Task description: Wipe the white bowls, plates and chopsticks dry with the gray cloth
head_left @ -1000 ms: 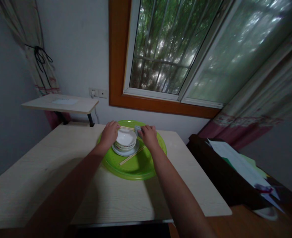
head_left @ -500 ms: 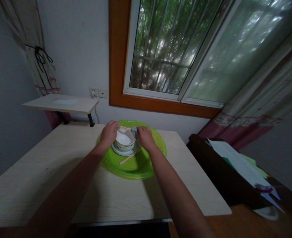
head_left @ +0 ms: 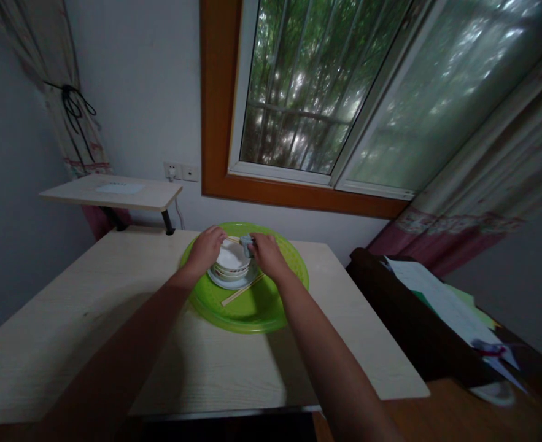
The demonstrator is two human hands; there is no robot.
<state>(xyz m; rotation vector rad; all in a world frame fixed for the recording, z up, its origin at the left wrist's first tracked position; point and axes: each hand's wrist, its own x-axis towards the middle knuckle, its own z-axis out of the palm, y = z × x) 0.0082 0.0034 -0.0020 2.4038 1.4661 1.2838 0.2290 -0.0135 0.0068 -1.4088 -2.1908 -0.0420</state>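
Observation:
My left hand (head_left: pixel 206 248) is closed on one end of a pair of thin wooden chopsticks (head_left: pixel 232 239) above a stack of white bowls (head_left: pixel 231 261). At their other end, my right hand (head_left: pixel 267 253) grips a grey cloth (head_left: pixel 246 244) wrapped round the sticks. The bowls rest on a white plate (head_left: pixel 224 283) inside a round green basin (head_left: pixel 256 316). More chopsticks (head_left: pixel 242 291) lie in the basin in front of the plate, their far ends partly hidden by my right hand.
The basin stands on a pale wooden table (head_left: pixel 151 344). A small raised shelf (head_left: pixel 146 199) with a sheet of paper is at the back left. Right of the table is a dark brown piece of furniture (head_left: pixel 390 313) with papers (head_left: pixel 436 301). A window is behind.
My right hand and the grey cloth have moved slightly left along the chopsticks, towards my left hand. Less of the sticks shows between the hands. My left hand has shifted slightly right.

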